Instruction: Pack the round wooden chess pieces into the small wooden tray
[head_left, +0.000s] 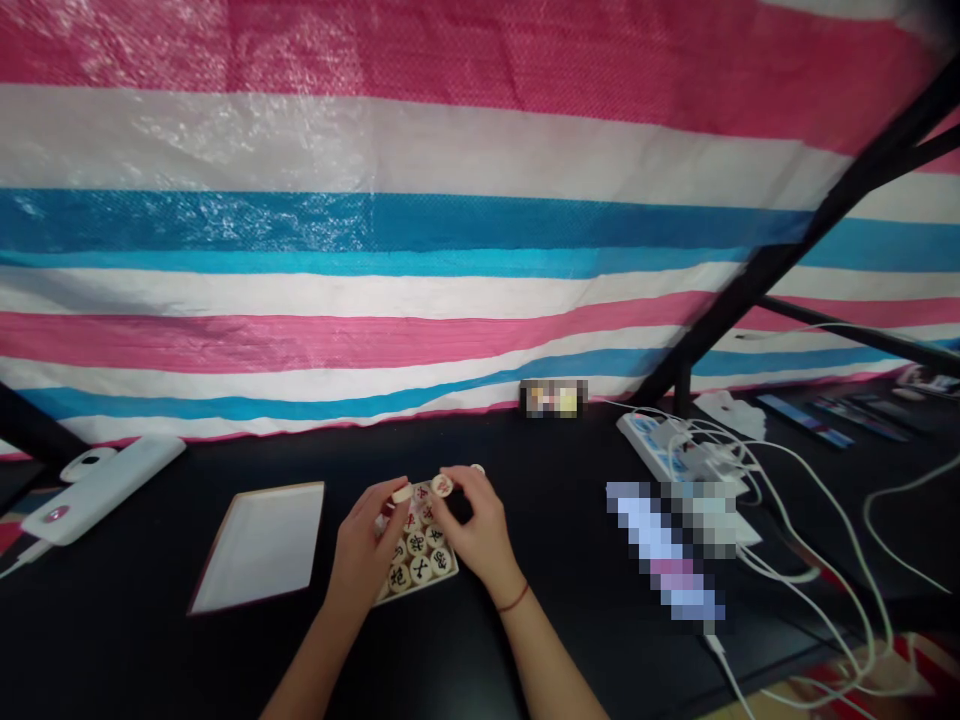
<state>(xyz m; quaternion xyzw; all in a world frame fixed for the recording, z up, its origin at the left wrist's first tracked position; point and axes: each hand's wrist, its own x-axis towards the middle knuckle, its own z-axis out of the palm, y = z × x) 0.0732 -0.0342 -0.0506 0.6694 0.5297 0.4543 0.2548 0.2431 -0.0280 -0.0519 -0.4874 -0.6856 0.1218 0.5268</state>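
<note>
A square white tray [420, 590] lies on the black table [150, 640], packed with round wooden xiangqi pieces [416, 545] with dark and red characters. My left hand [360, 545] is over the tray's left side, pinching a wooden piece [402, 493] between its fingertips. My right hand [476, 525] hovers over the tray's far right corner, its fingers closed on another piece [442, 485]. One more piece [478, 470] sits just beyond my right fingers. My hands hide the tray's far part.
A shallow white tray [259, 548] lies left of my hands, with a white power bank [97, 490] beyond it. On the right are a power strip [652, 447], a blurred object [664, 550] and white cables [810, 570]. A striped tarpaulin [375, 230] hangs behind.
</note>
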